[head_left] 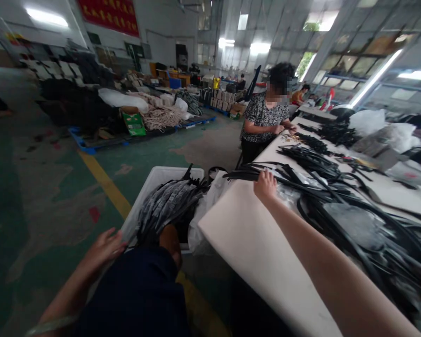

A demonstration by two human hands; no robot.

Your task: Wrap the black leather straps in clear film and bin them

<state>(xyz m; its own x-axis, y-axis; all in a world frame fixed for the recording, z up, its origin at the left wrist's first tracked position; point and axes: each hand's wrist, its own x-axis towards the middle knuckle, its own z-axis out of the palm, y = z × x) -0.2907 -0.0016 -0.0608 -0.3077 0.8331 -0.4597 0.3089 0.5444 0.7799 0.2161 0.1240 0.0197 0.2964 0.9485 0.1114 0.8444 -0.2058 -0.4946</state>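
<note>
My right hand [265, 185] is over the near end of the table, with its fingers curled round a few long black straps [243, 173]. Their free ends stick out past the table's left edge. Low on the left, my left hand [107, 246] has its fingers apart and holds nothing. It is beside the rim of a white plastic bin [145, 183]; whether it touches the rim I cannot tell. Bundled dark strips in clear wrapping [164, 201] fill much of this bin. My knee and leg partly hide its near side.
The pale table [245, 220] carries heaps of black straps [312, 161] and clear plastic bags [354, 224]. A co-worker [266, 112] stands at its far left side, both hands over small pieces. Blue pallets [87, 149] with piled goods stand across the green floor.
</note>
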